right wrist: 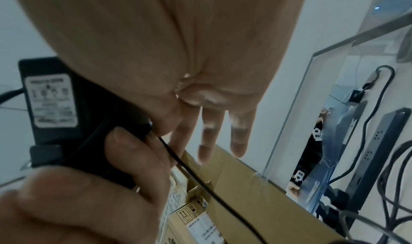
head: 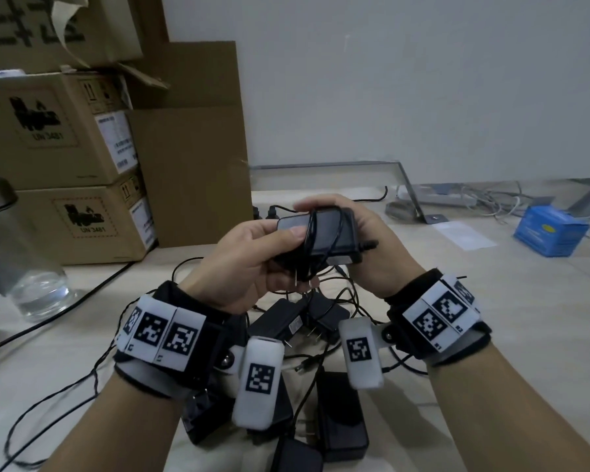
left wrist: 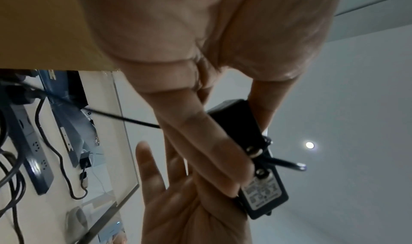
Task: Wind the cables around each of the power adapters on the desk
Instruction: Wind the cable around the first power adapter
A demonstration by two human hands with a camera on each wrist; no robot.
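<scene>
I hold a black power adapter (head: 324, 233) up over the desk with both hands. Several turns of its thin black cable (head: 311, 243) lie round its middle. My left hand (head: 273, 253) grips the near end, thumb on top and fingers underneath; the left wrist view shows the adapter's label side (left wrist: 263, 193) and its plug prongs. My right hand (head: 348, 212) reaches over the far end. In the right wrist view its thumb and forefinger sit where the cable (right wrist: 200, 182) leaves the adapter (right wrist: 51, 103), and the other fingers (right wrist: 238, 138) are stretched out. The free cable runs taut away from the hands.
Several more black adapters (head: 286, 321) with tangled cables lie on the desk under my wrists. Cardboard boxes (head: 65, 131) are stacked at the left, with a glass jar (head: 31, 267) in front. A power strip (head: 436, 199) and a blue box (head: 549, 229) sit at the back right.
</scene>
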